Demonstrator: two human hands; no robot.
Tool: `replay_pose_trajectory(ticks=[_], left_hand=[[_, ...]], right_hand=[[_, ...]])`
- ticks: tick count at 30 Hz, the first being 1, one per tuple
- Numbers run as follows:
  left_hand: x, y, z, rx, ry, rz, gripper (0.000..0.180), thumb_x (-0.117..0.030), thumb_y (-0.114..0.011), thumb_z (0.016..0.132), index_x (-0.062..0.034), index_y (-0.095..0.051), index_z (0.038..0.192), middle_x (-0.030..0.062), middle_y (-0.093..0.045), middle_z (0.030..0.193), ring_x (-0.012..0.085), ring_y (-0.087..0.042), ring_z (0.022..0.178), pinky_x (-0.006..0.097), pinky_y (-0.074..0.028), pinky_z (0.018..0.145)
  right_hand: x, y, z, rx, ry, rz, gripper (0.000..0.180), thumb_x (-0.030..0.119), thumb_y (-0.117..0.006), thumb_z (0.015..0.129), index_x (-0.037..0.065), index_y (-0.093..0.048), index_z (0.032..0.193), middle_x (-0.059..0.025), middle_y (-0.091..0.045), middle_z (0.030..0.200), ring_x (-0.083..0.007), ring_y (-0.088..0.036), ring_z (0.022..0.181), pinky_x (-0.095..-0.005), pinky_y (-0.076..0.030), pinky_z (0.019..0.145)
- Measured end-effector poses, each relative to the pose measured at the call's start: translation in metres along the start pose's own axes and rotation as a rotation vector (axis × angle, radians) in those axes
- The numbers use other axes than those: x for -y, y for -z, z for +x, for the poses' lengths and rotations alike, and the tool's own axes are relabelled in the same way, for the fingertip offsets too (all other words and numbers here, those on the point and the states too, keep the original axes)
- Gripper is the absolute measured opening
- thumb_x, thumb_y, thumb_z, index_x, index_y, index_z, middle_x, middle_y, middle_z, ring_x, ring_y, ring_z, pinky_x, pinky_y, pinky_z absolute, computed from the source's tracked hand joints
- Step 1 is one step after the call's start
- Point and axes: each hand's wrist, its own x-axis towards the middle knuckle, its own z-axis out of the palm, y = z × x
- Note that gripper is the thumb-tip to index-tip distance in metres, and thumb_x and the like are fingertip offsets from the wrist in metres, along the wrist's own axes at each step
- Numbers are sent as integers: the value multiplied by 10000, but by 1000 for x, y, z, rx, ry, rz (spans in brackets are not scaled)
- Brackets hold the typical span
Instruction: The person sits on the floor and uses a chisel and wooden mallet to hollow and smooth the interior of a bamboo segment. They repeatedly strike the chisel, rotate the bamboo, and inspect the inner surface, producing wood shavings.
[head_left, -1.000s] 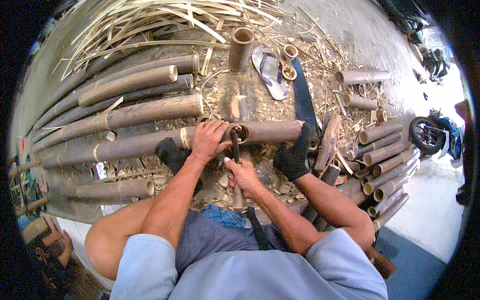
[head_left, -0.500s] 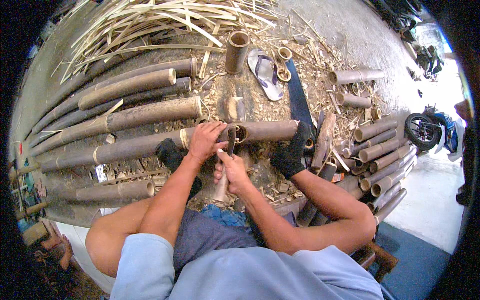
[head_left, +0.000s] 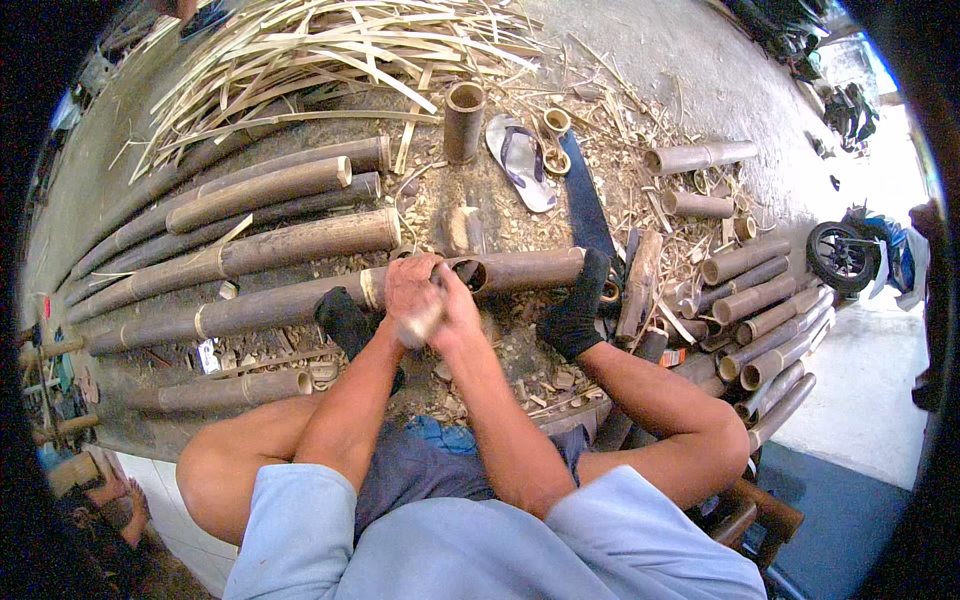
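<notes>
My left hand is closed over the end of a long brown bamboo pole lying across in front of me. My right hand is wrapped around the pale wooden handle of a knife, close against the left hand. The handle points back toward me; the blade is hidden behind the hands. Just right of the hands lies a shorter bamboo section, its hollow end facing them. A black-socked right foot rests against its far-right end. The left foot, also in a black sock, touches the long pole.
Several bamboo poles lie at the left, with pale split strips piled beyond. An upright bamboo tube, a sandal and a saw blade lie among shavings. Cut bamboo pieces are stacked at the right.
My right hand has turned and moved up and left against the left hand. The knife handle's butt has swung left and toward me, and the blade has gone out of sight.
</notes>
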Motion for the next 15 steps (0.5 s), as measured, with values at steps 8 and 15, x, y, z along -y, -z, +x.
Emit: replay_pose_trajectory(ticks=[8, 15], left_hand=[[-28, 42, 24, 393, -15, 179, 871, -648, -808, 674, -136, -598, 1346, 117, -671, 1251, 301, -620, 1172, 457, -446, 986], [-29, 42, 44, 603, 99, 185, 901, -757, -735, 673, -177, -609, 1351, 109, -697, 1215, 304, -646, 1136, 483, -478, 939]], right_hand=[[97, 68, -81, -279, 169, -1557, 573, 462, -730, 870, -62, -663, 1093, -109, -698, 839, -194, -620, 740, -374, -515, 701], [93, 44, -112, -152, 148, -1134, 273, 360, -668, 950, 108, -564, 949, 5, -492, 642, -119, -448, 457, -294, -405, 411]])
